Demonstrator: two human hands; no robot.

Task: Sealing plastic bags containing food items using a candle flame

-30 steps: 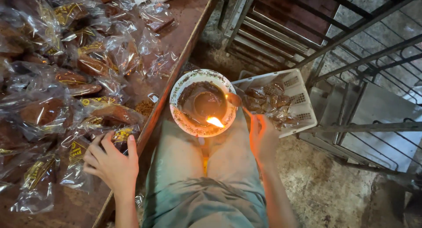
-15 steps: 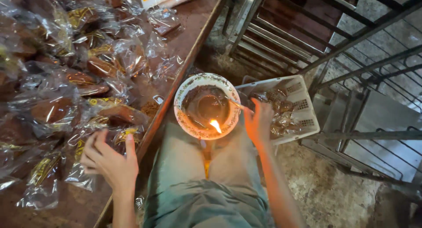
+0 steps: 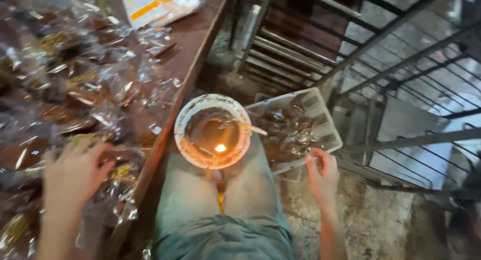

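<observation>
On the table, left of frame: many clear-wrapped pastries (image 3: pixel 85 84) were left.
Left hand (image 3: pixel 75 172): fingers spread flat on packets.
Right hand (image 3: pixel 323 175): fingers loosely curled, nothing held, beside white crate (image 3: pixel 325 122) partly filled.
Centre: bowl with flame (image 3: pixel 213 132) was kept on knees.

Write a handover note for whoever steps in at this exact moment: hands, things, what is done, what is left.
Left hand: flat on the clear-wrapped packets heaped on the wooden table, gripping nothing.
Right hand: empty, beside the white crate.
Bowl with a small flame sits on the knees.
Done: some packets lie in the crate.
Left: most packets are on the table.
</observation>
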